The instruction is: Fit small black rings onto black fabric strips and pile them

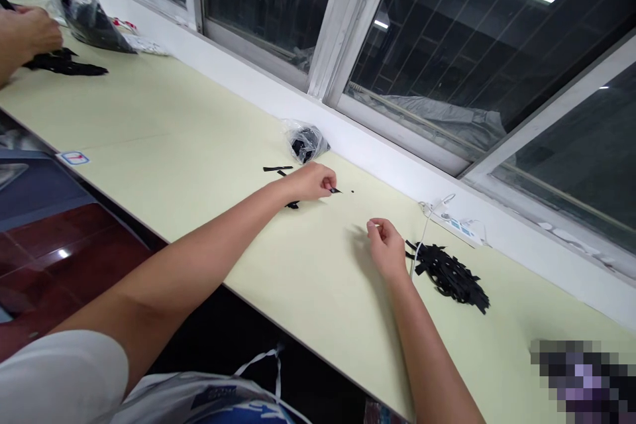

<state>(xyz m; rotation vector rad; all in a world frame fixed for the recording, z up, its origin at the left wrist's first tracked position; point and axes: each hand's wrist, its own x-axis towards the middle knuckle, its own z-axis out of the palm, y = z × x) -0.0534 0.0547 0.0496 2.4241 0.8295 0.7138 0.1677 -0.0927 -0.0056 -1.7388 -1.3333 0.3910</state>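
Left hand (313, 181) pinches a black piece (335, 190) — right hand (388, 246) beside piled strips (451, 275).

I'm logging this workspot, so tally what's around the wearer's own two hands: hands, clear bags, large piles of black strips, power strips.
Left hand and right hand: 2
Clear bag: 1
Large pile of black strips: 1, beside the right hand
Power strip: 1
Total: 5

The left hand (313, 181) hides most of the dark piece (336, 191) in its fingers. A dark speck (352, 191) is too small to identify. The left edge cuts off a co-worker's arm (10, 43). Blocky blurring obscures the dark patch (583, 374) at lower right.
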